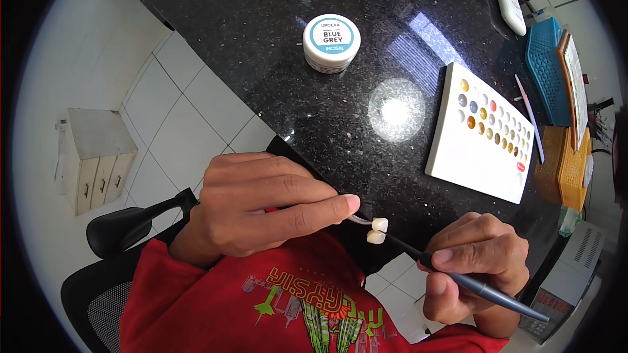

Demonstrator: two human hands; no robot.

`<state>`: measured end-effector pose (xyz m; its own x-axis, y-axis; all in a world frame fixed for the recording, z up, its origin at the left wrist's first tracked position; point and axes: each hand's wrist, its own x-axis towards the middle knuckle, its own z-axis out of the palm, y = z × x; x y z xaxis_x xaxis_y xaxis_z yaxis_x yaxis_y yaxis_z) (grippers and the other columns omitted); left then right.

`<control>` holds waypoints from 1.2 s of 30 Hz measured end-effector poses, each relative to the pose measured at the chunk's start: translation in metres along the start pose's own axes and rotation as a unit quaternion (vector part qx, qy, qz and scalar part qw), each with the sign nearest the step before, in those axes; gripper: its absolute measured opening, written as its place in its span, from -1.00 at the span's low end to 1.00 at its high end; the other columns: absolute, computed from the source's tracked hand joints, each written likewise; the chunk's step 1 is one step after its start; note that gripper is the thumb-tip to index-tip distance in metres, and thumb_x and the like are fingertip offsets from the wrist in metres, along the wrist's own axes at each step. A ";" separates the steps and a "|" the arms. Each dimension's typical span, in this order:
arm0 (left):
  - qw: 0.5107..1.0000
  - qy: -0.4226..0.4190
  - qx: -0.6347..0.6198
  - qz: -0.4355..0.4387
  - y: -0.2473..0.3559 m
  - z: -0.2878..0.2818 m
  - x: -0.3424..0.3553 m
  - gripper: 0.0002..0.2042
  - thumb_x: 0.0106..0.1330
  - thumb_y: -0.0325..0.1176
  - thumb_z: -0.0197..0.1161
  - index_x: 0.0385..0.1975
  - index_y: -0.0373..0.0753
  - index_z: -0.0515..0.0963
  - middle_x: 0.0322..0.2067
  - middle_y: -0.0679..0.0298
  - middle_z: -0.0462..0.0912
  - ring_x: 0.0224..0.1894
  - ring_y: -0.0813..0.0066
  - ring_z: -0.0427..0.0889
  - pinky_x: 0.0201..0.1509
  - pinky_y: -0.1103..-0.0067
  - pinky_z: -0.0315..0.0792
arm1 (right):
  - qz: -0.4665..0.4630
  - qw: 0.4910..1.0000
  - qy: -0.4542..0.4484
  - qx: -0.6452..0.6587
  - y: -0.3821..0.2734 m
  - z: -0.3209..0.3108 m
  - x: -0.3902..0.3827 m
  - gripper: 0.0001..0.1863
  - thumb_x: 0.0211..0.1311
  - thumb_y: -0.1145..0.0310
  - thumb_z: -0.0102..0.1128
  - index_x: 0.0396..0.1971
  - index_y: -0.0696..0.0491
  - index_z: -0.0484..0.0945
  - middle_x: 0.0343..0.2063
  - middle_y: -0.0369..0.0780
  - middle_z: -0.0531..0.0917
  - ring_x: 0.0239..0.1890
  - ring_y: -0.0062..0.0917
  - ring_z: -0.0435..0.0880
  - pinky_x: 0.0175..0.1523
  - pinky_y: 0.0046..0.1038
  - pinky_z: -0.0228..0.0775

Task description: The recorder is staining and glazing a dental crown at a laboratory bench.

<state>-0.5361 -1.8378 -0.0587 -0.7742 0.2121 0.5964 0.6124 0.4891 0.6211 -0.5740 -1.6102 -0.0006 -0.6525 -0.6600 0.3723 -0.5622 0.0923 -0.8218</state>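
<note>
My left hand (278, 202) is closed on slim metal tweezers (357, 219), mostly hidden by my fingers. At their tip are two small cream-white dental crowns (377, 230), side by side. In my right hand (481, 263), a slim brush (484, 287) with a grey handle and dark shaft is pinched between thumb and fingers. Its tip meets the crowns from the right; the bristles are too small to make out. Both hands are just off the near edge of a speckled black countertop (261, 39), above my lap.
A white palette (476, 173) with wells of coloured paste lies at right, beside a thin white stick (528, 114). Further back stands a lidded white jar (331, 42) with a teal label. Blue (548, 68) and yellow (555, 167) baskets line the right side. A black chair (98, 307) is behind me.
</note>
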 end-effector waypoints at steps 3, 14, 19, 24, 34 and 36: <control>1.000 0.001 0.007 -0.007 0.000 0.000 0.000 -0.89 -0.04 -0.45 0.32 -0.47 -0.17 0.66 -0.60 0.40 0.61 -0.63 0.60 0.56 -0.64 0.74 0.42 | 0.017 1.000 0.014 0.005 0.000 -0.002 -0.002 -0.81 -0.08 0.53 0.20 -0.42 0.21 0.41 -0.57 -0.18 0.48 -0.64 -0.61 0.55 -0.55 -0.67 0.44; 1.000 0.004 -0.002 -0.005 0.000 0.000 0.000 -0.89 -0.04 -0.46 0.32 -0.47 -0.17 0.66 -0.61 0.39 0.61 -0.63 0.60 0.56 -0.64 0.74 0.42 | 0.024 1.000 0.019 0.005 -0.001 -0.001 -0.004 -0.81 -0.06 0.53 0.20 -0.41 0.19 0.40 -0.57 -0.18 0.49 -0.64 -0.61 0.55 -0.54 -0.67 0.43; 1.000 0.003 -0.006 -0.004 0.000 0.000 0.000 -0.89 -0.04 -0.46 0.32 -0.47 -0.17 0.66 -0.60 0.39 0.61 -0.64 0.60 0.55 -0.65 0.74 0.42 | 0.011 1.000 -0.004 -0.015 -0.002 -0.001 0.001 -0.80 -0.05 0.53 0.20 -0.41 0.19 0.39 -0.57 -0.19 0.48 -0.64 -0.62 0.54 -0.55 -0.67 0.43; 1.000 0.006 -0.011 -0.007 -0.001 0.002 0.000 -0.89 -0.04 -0.45 0.33 -0.47 -0.17 0.66 -0.59 0.38 0.62 -0.64 0.60 0.55 -0.65 0.74 0.42 | 0.020 1.000 0.017 -0.004 0.001 -0.003 -0.003 -0.80 -0.05 0.54 0.19 -0.41 0.19 0.38 -0.57 -0.18 0.48 -0.66 -0.62 0.53 -0.56 -0.68 0.41; 1.000 0.000 -0.008 -0.009 0.000 0.000 0.000 -0.87 -0.07 -0.42 0.36 -0.46 -0.15 0.66 -0.59 0.39 0.62 -0.63 0.61 0.55 -0.63 0.75 0.42 | 0.029 0.999 -0.026 -0.003 -0.001 -0.007 0.004 -0.79 -0.04 0.54 0.18 -0.38 0.19 0.37 -0.54 -0.18 0.48 -0.64 -0.62 0.53 -0.55 -0.69 0.42; 1.000 -0.002 -0.003 -0.008 0.000 0.001 0.000 -0.86 -0.07 -0.42 0.36 -0.46 -0.15 0.66 -0.59 0.39 0.62 -0.63 0.62 0.55 -0.63 0.75 0.42 | 0.012 0.999 -0.029 0.009 0.002 -0.006 0.004 -0.79 -0.04 0.53 0.19 -0.38 0.19 0.38 -0.54 -0.19 0.47 -0.64 -0.62 0.54 -0.54 -0.69 0.43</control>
<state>-0.5362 -1.8376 -0.0595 -0.7844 0.2076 0.5845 0.6009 0.4880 0.6331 -0.5802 -1.6083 0.0016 -0.6342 -0.7004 0.3276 -0.5372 0.0944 -0.8382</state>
